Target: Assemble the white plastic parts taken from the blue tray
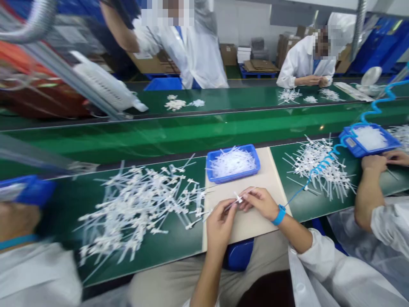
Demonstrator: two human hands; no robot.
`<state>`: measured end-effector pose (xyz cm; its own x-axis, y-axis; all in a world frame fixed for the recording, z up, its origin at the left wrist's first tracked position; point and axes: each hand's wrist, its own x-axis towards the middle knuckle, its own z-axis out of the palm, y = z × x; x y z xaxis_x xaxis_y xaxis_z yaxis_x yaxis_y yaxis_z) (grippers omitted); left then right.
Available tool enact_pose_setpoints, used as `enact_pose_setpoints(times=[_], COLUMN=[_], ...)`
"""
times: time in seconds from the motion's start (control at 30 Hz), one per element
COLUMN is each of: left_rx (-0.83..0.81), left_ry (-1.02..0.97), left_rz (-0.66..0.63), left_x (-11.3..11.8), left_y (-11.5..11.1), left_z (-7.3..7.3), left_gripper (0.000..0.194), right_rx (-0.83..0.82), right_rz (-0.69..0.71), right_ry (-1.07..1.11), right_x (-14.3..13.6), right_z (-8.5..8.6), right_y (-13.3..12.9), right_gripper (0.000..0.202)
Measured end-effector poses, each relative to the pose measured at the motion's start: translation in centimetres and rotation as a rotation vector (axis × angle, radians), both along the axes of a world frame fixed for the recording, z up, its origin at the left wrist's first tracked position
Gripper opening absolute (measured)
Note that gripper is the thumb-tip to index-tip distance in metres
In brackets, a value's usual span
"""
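Observation:
Above a beige board (255, 221) my two hands meet around a small white plastic part with thin tubing (239, 198). My left hand (220, 219) pinches its near side between thumb and fingers. From the other side my right hand (259, 202), with a blue band at the wrist, has its fingers closed on the same part. Just beyond them a blue tray (234, 177) holds many short clear-white pieces. A large heap of white parts with thin tubes (134, 209) lies on the green table to the left of the board.
A second heap of tubed parts (322, 166) lies to the right, crossed by a coiled blue cord (322, 165). Another blue tray (354, 147) and a person's hands are at far right. A person's arm (19, 221) is at far left. Two people are across the green divider (191, 132).

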<state>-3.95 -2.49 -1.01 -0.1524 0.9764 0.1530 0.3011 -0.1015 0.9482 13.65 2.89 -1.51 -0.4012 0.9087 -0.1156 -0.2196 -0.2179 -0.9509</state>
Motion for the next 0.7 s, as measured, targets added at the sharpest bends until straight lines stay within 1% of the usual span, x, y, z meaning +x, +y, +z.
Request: enact_pose_setpoints(times=[0.2,0.33,0.4,0.47,0.5,0.57,0.67,0.7], left_rx=[0.032,0.025,0.024,0.026,0.027,0.031,0.041,0.044], left_ry=[-0.005,-0.018,-0.007,0.009,0.015,0.019,0.014,0.01], left_rz=[0.031,0.026,0.029,0.037,0.039,0.034,0.022,0.021], left_x=[0.2,0.2,0.1,0.0,0.0,-0.1,-0.1,-0.1], left_y=[-0.1,-0.2,-0.2,-0.3,-0.3,-0.3,-0.2,-0.1], left_z=[0.1,0.2,0.3,0.2,0.2,0.1,0.0,0.0], left_gripper=[0.019,0.019,0.019,0.02,0.021,0.023,0.025,0.025], right_rx=[0.002,0.011,0.032,0.077,0.109,0.182,0.285,0.297], right_rz=[-0.001,0.002,-0.019,-0.084,-0.131,-0.255,-0.465,-0.501], right_ry=[-0.01,-0.028,-0.052,-0.114,-0.161,-0.278,-0.46,-0.521], right_x=[0.2,0.0,0.1,1.1,2.0,4.8,11.0,13.3], right_z=[-0.1,-0.1,0.2,0.8,1.3,2.5,4.4,5.0], right_y=[0.2,0.1,0.2,0.4,0.5,1.0,2.1,2.5], right_gripper=[0.046,0.048,0.049,0.047,0.046,0.042,0.039,0.041])
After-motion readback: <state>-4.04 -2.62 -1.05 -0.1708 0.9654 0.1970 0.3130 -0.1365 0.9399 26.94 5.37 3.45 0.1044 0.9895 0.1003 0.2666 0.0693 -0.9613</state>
